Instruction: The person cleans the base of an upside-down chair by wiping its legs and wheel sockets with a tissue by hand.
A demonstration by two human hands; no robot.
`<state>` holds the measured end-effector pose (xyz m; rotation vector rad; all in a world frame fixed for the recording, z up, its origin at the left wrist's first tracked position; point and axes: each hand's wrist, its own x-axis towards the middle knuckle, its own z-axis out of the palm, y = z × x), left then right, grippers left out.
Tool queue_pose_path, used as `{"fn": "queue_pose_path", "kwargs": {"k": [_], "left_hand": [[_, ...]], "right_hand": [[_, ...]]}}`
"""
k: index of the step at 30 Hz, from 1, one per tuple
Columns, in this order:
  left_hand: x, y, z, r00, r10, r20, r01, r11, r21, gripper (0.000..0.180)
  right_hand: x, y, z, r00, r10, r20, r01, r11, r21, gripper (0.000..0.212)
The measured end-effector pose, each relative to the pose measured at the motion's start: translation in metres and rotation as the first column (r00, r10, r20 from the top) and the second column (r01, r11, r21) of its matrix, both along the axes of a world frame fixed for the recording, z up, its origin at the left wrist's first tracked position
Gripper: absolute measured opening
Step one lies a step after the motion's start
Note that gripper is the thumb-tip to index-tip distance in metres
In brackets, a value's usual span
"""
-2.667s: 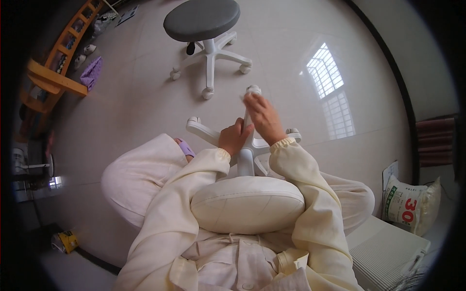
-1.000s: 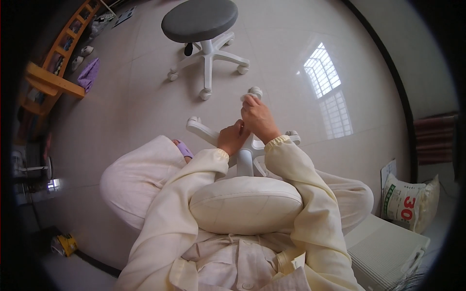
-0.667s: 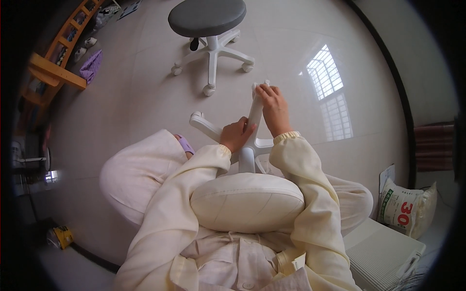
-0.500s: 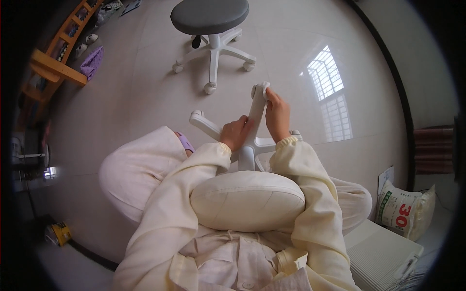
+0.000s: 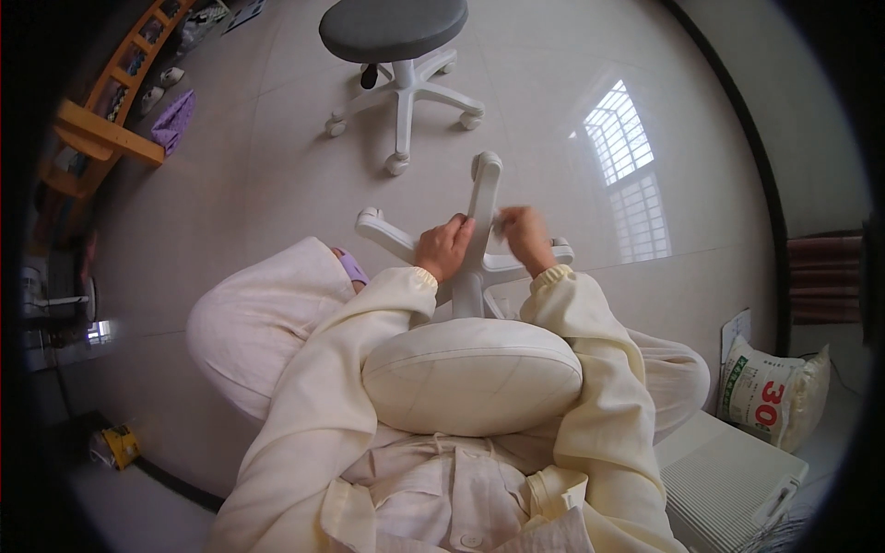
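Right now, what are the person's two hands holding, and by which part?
Both grip one upturned leg of the white stool base: the left hand on its left side, the right hand on its right, below the caster end.

White plastic on the upturned stool base (image 5: 475, 249), legs and hub alike. Cream on the round cushion (image 5: 472, 376), crossed by faint seam lines. Pale cream on both sleeves (image 5: 590, 369) and the buttoned shirt. Dark grey on the seat of the standing stool (image 5: 395, 28), white on its column and wheeled legs. Glossy off-white on the floor tiles (image 5: 258, 175), thin grout lines, bright window grid reflected. Purple on the cloth (image 5: 172, 122) near orange-brown wooden shelving (image 5: 101, 129). White sack (image 5: 770, 396), red and green print.
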<state>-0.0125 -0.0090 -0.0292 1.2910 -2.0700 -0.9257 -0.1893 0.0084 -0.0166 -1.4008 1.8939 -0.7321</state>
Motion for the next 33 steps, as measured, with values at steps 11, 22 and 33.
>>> {"fn": "queue_pose_path", "kwargs": {"k": [11,22,33], "left_hand": [[0.002,-0.001,-0.008,1.000,-0.019,0.023,0.021,0.997,-0.077,0.032],[0.004,-0.004,-0.018,0.995,-0.087,0.045,0.094,0.978,-0.188,0.027],[0.002,-0.003,-0.012,0.998,-0.064,0.025,0.063,0.998,0.009,0.036]], "right_hand": [[0.035,0.039,0.006,0.985,0.171,-0.015,-0.169,0.981,0.092,0.021],[-0.015,0.078,0.002,0.433,0.401,-0.807,-0.591,0.802,0.082,0.029],[0.008,0.091,-0.009,0.777,0.457,-0.432,-0.577,0.792,-0.200,0.043]]}}
